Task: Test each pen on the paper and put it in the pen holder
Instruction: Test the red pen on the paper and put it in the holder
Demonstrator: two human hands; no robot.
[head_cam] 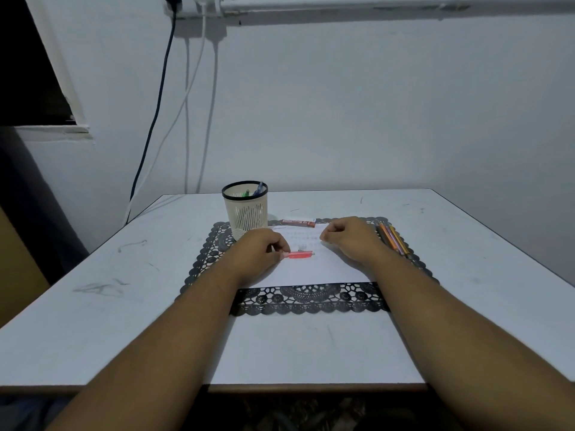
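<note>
A white sheet of paper (314, 269) lies on a black lace placemat (308, 298). My left hand (259, 248) pinches the end of a short red pen (298, 254) that lies flat on the paper. My right hand (350, 236) rests on the paper's right part with its fingers curled; I cannot tell whether it holds anything. A cream mesh pen holder (245, 209) with a black rim stands at the mat's far left corner, with a green pen and a blue pen inside. Several coloured pens (393, 237) lie at the mat's right edge, just right of my right hand.
A red pen (298, 223) lies beyond the paper, right of the holder. The white table (93, 275) has pencil scuffs on its left side and stands against a wall. Cables hang down the wall at the far left.
</note>
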